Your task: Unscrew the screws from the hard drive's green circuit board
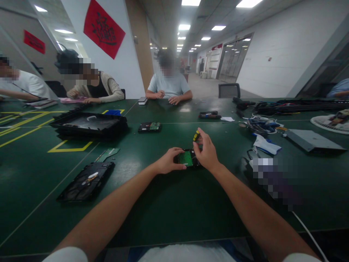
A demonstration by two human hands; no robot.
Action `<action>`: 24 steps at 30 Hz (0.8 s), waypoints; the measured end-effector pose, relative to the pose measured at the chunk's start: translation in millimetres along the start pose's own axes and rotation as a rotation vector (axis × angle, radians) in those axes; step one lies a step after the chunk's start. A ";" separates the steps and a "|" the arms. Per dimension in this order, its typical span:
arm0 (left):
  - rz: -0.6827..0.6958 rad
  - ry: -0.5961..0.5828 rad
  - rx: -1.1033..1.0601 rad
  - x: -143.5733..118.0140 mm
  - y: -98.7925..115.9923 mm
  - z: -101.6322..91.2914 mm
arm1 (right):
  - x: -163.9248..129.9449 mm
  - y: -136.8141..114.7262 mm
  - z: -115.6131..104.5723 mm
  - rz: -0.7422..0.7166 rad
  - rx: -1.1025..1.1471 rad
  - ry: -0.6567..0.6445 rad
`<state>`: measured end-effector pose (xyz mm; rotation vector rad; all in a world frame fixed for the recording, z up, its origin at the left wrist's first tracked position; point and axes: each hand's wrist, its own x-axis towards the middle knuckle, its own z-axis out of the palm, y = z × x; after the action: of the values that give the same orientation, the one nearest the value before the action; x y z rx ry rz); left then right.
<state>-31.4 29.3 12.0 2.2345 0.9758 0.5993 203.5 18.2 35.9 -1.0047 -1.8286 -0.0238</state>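
On the green table in front of me lies a hard drive, its green circuit board facing up in a black frame. My left hand grips its left end, thumb along the near edge and fingers over the far edge. Above the drive's right end, my right hand pinches a screwdriver by its yellow-and-black handle. The shaft is hidden behind my fingers, so I cannot tell whether the tip touches the drive.
A second hard drive lies beyond, left of centre. Stacked black trays and a black casing occupy the left. To the right are tangled cables, a grey metal box and a white basket. Several people sit across the table.
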 end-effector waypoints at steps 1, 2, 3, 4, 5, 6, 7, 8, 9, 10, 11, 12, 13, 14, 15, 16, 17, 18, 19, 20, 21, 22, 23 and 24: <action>0.001 -0.002 0.001 -0.1 0.3 -0.2 | -0.2 0.7 0.3 0.005 0.002 0.002; 0.001 -0.004 0.003 -0.1 0.2 -0.2 | -0.3 1.3 0.5 0.010 0.003 0.002; 0.000 -0.006 0.004 -0.1 -0.1 -0.1 | -0.5 1.8 0.7 0.013 0.005 0.001; -0.001 -0.006 0.005 0.0 -0.6 0.1 | -0.7 2.2 0.9 0.014 0.006 -0.001; -0.001 -0.006 0.006 0.1 -1.3 0.3 | -0.8 2.4 1.0 0.013 0.007 -0.003; -0.002 -0.004 0.006 0.2 -2.1 0.7 | -0.9 2.5 1.1 0.010 0.009 -0.005; -0.004 -0.004 0.006 0.3 -2.8 1.0 | -1.0 2.4 1.1 0.008 0.011 -0.006; -0.006 -0.003 0.006 0.5 -3.5 1.3 | -1.0 2.2 1.1 0.007 0.011 -0.006; -0.008 -0.001 0.007 0.6 -4.1 1.6 | -1.0 2.0 1.1 0.009 0.012 -0.005; -0.009 0.001 0.009 0.7 -4.6 1.8 | -1.0 1.8 1.0 0.011 0.013 -0.003; -0.010 0.002 0.012 0.9 -5.0 1.9 | -0.9 1.7 0.9 0.014 0.014 -0.001; -0.010 0.002 0.014 1.0 -5.3 2.0 | -0.9 1.5 0.9 0.015 0.015 0.001; -0.010 0.000 0.015 1.1 -5.6 2.1 | -0.9 1.4 0.9 0.015 0.018 0.002; -0.010 -0.002 0.013 1.2 -5.9 2.2 | -0.9 1.4 0.9 0.012 0.021 0.002; -0.010 -0.003 0.011 1.3 -6.1 2.2 | -1.0 1.3 1.1 0.009 0.023 0.001; -0.011 -0.003 0.008 1.3 -6.3 2.3 | -1.1 1.4 1.3 0.008 0.025 0.001; -0.011 -0.003 0.006 1.2 -6.4 2.3 | -1.2 1.4 1.6 0.009 0.027 0.001; -0.011 -0.002 0.005 1.1 -6.5 2.4 | -1.3 1.5 1.8 0.011 0.029 0.003; -0.011 -0.001 0.006 0.9 -6.4 2.4 | -1.3 1.6 2.0 0.013 0.032 0.005; -0.013 -0.001 0.005 0.8 -6.2 2.3 | -1.2 1.7 2.0 0.015 0.034 0.007; -0.015 -0.003 0.004 0.6 -5.9 2.2 | -1.1 1.6 1.8 0.017 0.035 0.009; -0.018 -0.002 0.000 0.5 -5.5 2.0 | -0.8 1.4 1.5 0.017 0.035 0.009; -0.020 -0.002 -0.006 0.4 -4.9 1.7 | -0.5 1.0 1.0 0.015 0.033 0.008; -0.020 -0.002 -0.012 0.3 -4.3 1.4 | -0.2 0.5 0.5 0.013 0.028 0.007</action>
<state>-32.4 31.3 8.1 2.2113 0.9900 0.5922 203.5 18.6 35.3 -0.9960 -1.8111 0.0064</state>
